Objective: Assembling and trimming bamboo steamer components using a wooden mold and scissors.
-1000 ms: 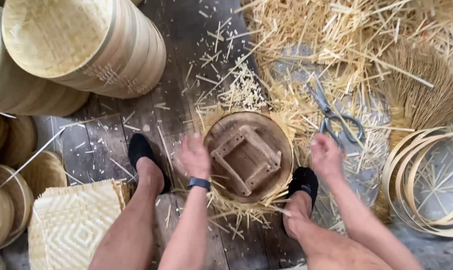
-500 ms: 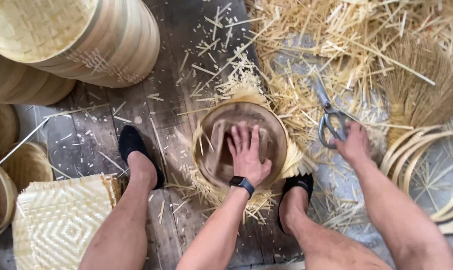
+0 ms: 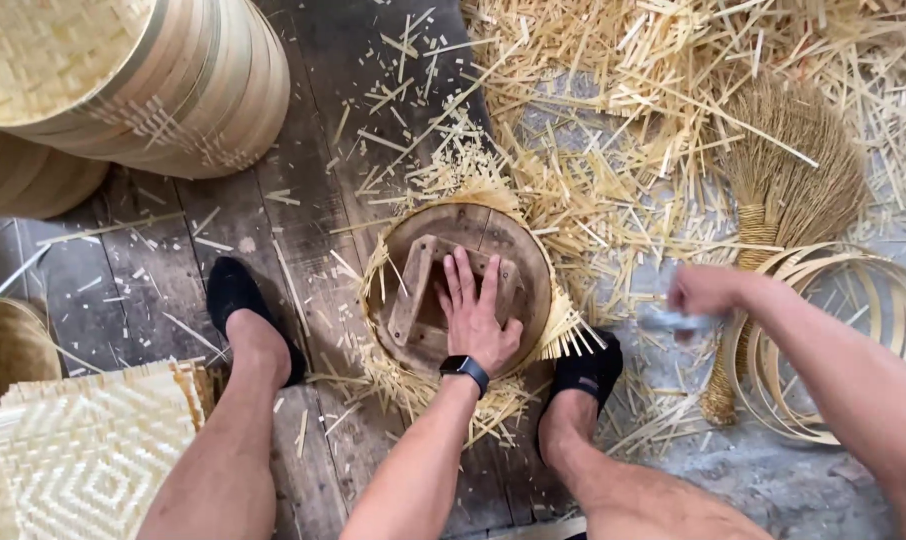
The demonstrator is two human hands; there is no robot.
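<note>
Two hands are seen from above, over a dark wooden floor. The left hand is laid flat, with fingers spread, on a round wooden block. This block lies between the two feet, near the middle of the floor. On its top a small frame of wooden bars is seen. The longest bar runs from the far side toward the near side, tilted a little to the left. The fingers point away from the person, along the same line. A dark watch is worn on the left wrist. Thin straw strips stick out from under the block all around its edge.

The right hand is held out to the right, closed around something blurred; what it is cannot be told. Just beside it a straw broom lies with its brush end pointing away from the person. Thin wooden hoops are stacked near the right edge. Big round baskets stand at the far left corner, and a woven mat lies at the near left corner.
</note>
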